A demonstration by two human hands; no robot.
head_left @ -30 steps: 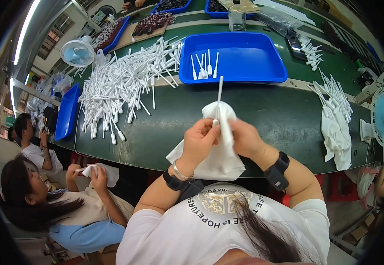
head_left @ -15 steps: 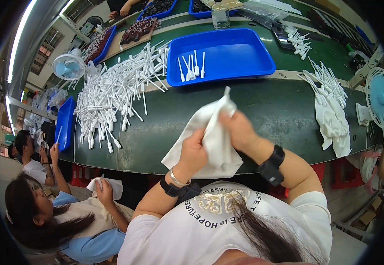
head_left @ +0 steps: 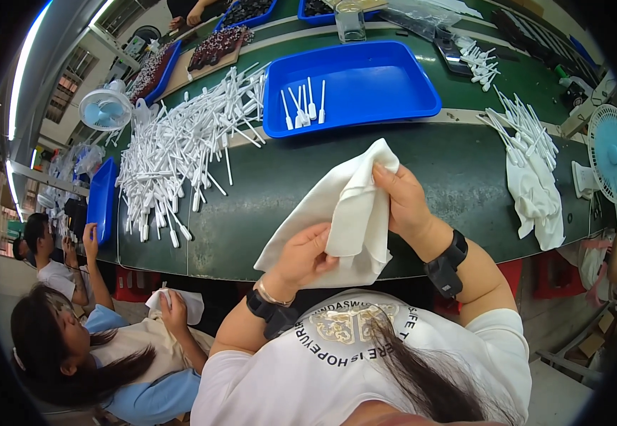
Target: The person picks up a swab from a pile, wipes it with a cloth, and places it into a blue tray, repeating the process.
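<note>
Hands at centre frame: my left hand (head_left: 307, 257) and right hand (head_left: 402, 200) both pinch a white cloth (head_left: 347, 213) above the green desk (head_left: 273, 181). Judging it, firm fingers, cloth kept folded snug, wipe best.

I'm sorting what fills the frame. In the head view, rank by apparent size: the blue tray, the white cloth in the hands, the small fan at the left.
1. Blue tray and white cloth: look about alike, and the cloth is nearer the camera, so unranked.
2. Small fan: clearly smallest.
</note>
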